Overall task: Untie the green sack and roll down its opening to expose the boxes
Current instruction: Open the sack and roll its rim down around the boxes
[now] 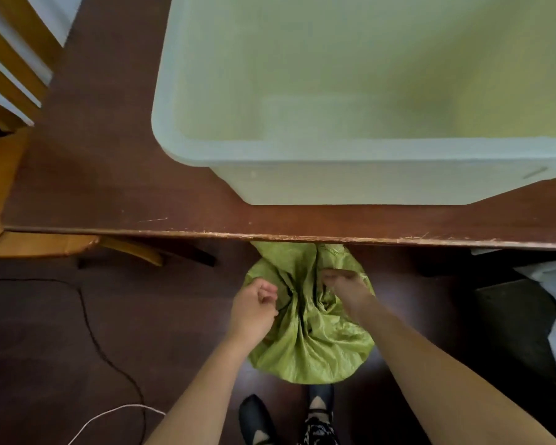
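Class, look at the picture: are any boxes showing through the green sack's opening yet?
No: the green sack is bunched shut, showing only crumpled fabric.

Both hands, left hand (254, 305) and right hand (342, 289), grip the green sack (315, 342) (still bunched) below the table (109, 175)

You look down on a dark brown wooden table (109, 187) carrying a translucent plastic bin (350, 155), a light wooden chair (10, 175) at its left end, cables (87, 319) crossing dark flooring (45, 364).
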Available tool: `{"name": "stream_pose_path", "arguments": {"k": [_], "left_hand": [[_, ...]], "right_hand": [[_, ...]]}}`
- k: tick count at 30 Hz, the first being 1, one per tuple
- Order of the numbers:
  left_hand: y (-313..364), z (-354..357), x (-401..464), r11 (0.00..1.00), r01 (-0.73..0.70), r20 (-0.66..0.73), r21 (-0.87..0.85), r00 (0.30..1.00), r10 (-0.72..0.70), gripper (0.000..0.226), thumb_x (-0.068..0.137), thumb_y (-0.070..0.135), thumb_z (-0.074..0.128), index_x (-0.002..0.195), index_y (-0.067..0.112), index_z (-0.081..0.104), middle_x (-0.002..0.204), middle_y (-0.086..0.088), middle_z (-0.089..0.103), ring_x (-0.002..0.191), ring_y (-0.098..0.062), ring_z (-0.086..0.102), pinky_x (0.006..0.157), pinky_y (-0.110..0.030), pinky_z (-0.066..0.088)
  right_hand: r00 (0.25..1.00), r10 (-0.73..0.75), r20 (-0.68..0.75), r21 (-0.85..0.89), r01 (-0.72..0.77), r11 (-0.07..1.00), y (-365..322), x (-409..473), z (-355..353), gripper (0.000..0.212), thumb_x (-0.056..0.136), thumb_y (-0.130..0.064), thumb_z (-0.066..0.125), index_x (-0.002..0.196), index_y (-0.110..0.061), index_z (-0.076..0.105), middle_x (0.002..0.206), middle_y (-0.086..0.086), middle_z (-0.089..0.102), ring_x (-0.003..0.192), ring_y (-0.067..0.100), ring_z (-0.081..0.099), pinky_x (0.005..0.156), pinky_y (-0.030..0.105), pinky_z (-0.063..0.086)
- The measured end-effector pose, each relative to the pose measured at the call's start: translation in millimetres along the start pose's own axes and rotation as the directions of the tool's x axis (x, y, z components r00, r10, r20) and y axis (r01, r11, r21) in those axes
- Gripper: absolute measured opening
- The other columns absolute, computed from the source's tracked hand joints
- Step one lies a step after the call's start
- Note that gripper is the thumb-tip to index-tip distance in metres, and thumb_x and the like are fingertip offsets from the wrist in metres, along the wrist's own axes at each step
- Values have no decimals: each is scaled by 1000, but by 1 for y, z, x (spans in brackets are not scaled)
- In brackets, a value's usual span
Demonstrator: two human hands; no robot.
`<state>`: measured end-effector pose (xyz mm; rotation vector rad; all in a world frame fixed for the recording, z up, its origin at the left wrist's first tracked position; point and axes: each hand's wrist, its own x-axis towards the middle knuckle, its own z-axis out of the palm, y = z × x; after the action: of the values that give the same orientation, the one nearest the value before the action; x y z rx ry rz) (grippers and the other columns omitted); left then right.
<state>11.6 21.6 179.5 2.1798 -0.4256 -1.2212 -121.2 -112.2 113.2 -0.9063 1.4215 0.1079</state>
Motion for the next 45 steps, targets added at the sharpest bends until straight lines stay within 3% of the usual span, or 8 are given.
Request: {"name": "stream_pose_path", "arguments": {"k": [8, 18, 24, 30, 35, 38, 41, 45], "left_hand": [[25, 7, -15, 706, 438, 172, -556, 892, -417, 115, 58, 87, 52, 150, 36, 5, 145, -6, 38, 117, -31, 52, 95, -50, 48], [28, -8, -43, 628, 447, 191, -637, 881, -433, 24, 92, 0, 44, 111, 10, 54, 97, -17, 60, 90, -32, 60, 77, -48, 53], [20, -34, -80, 565, 527, 469, -634, 844, -261, 53, 78, 22, 39, 123, 2, 57, 124, -22, 62, 114, -37, 58, 102, -53, 41], [-19, -61, -93, 772, 545, 456, -327, 806, -376, 102, 70, 89, 25, 119, 5, 55, 107, -23, 70, 100, -38, 67, 98, -50, 45], [-12, -68, -65, 567, 338, 165, -751, 928, -335, 109, 55, 81, 65, 142, 23, 34, 123, -12, 58, 107, -31, 61, 94, -50, 49], [-6, -52, -54, 759, 249, 51, -601, 960, -275, 96, 58, 43, 87, 138, 29, 34, 126, -6, 58, 105, -29, 62, 89, -52, 53], [-9, -30, -62, 787, 272, 47, -554, 954, -296, 42, 78, -5, 64, 117, 8, 56, 106, -17, 67, 86, -32, 68, 72, -42, 58], [-31, 4, -103, 720, 384, 219, -578, 923, -316, 30, 87, -7, 52, 113, 6, 60, 101, -12, 69, 89, -25, 66, 80, -38, 56]], "right_hand": [[987, -128, -94, 402, 155, 903, 41, -74, -14, 20, 91, -4, 48, 74, -15, 50, 70, 1, 50, 65, 12, 48, 63, 23, 41], [998, -51, 30, 267, 41, 963, 57, -120, -6, 71, 70, -81, 51, 117, -29, 61, 118, -3, 67, 111, 18, 61, 104, 39, 43], [960, -164, -226, 78, 185, 980, 65, -136, 14, 11, 88, -26, 63, 98, -23, 63, 107, 5, 69, 97, 21, 64, 86, 38, 55], [909, -166, -383, 332, 303, 893, 67, -149, 0, 23, 93, -10, 51, 107, -18, 68, 104, 8, 71, 100, 29, 67, 91, 46, 54], [845, -409, -345, -254, 335, 907, 71, -164, -21, 25, 90, -1, 51, 91, -20, 67, 87, 7, 69, 85, 25, 64, 70, 27, 49], [847, -433, -308, -377, 309, 873, 71, -162, -39, 26, 85, 0, 51, 84, -19, 69, 81, 8, 71, 82, 27, 67, 65, 30, 53], [824, -373, -427, -145, 344, 928, 71, -157, -46, 17, 84, -15, 61, 94, -29, 64, 95, 5, 68, 91, 27, 67, 81, 45, 58], [866, 66, -496, 317, 110, 942, 63, -156, -50, 114, 46, -68, 73, 143, -37, 21, 141, 4, 37, 126, 29, 45, 102, 58, 42]]}}
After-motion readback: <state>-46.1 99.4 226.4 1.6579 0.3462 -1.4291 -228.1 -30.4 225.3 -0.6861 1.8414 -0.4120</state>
